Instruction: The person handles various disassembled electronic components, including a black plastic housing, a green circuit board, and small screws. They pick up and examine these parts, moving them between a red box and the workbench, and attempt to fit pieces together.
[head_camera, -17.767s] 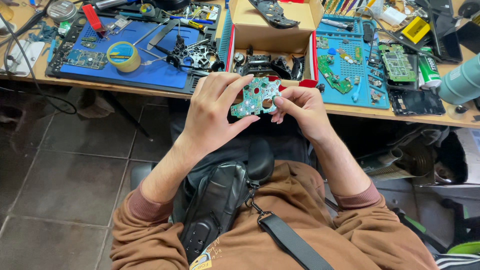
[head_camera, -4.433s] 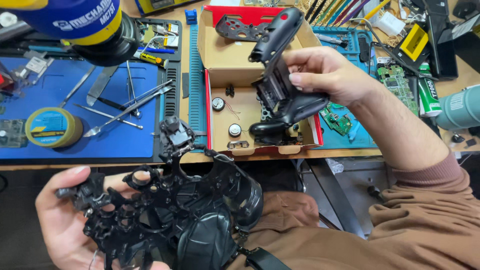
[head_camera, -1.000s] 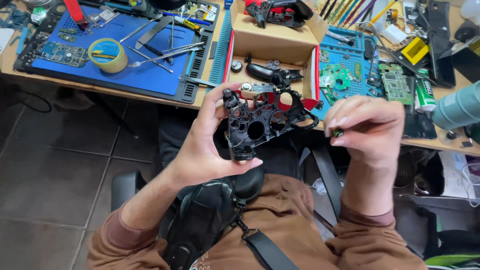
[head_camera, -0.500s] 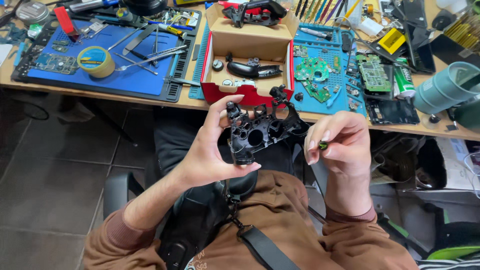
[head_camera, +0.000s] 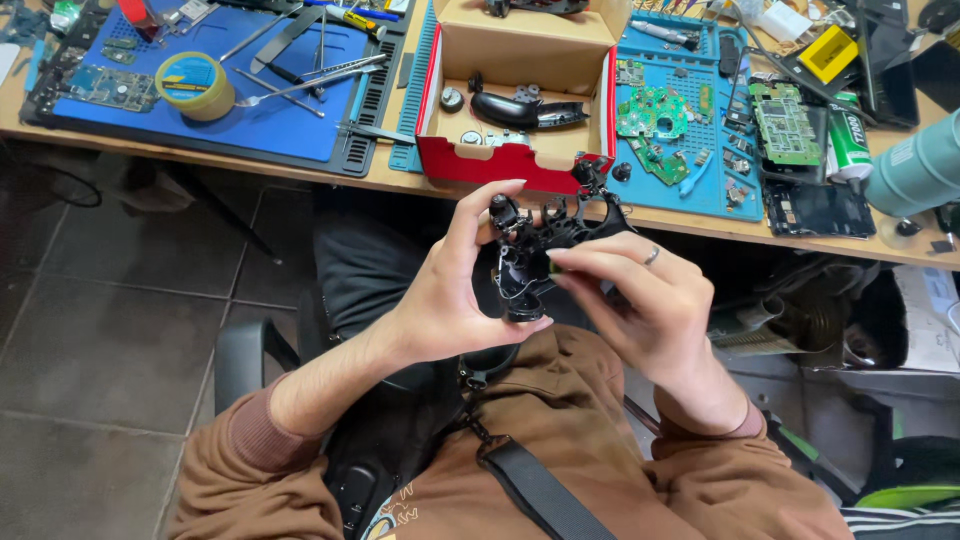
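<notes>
While sitting at the bench, the person is holding a black controller frame (head_camera: 545, 240) up over the lap, just below the table edge (head_camera: 300, 172). Left hand (head_camera: 455, 300) is gripping the frame's lower left end, thumb underneath and index finger curling over the top, fingers clamped on the black plastic. Right hand (head_camera: 640, 295) is coming in from the frame's right side, thumb and forefinger pinched together on a tiny green part (head_camera: 553, 256) that is touching the frame's middle; a ring is showing on one finger. Beyond the fingertips, an open cardboard box with a red front (head_camera: 520, 120) is sitting on the table, holding a black grip piece (head_camera: 525, 110) and small round parts. Right of the box, a blue work mat (head_camera: 700, 150) is carrying green circuit boards (head_camera: 655, 110). Far left of the left hand's fingers, a second blue mat (head_camera: 220, 120) is holding a roll of yellow tape (head_camera: 193, 85), tweezers and metal tools. A teal bottle (head_camera: 915, 170) is lying at the far right.
</notes>
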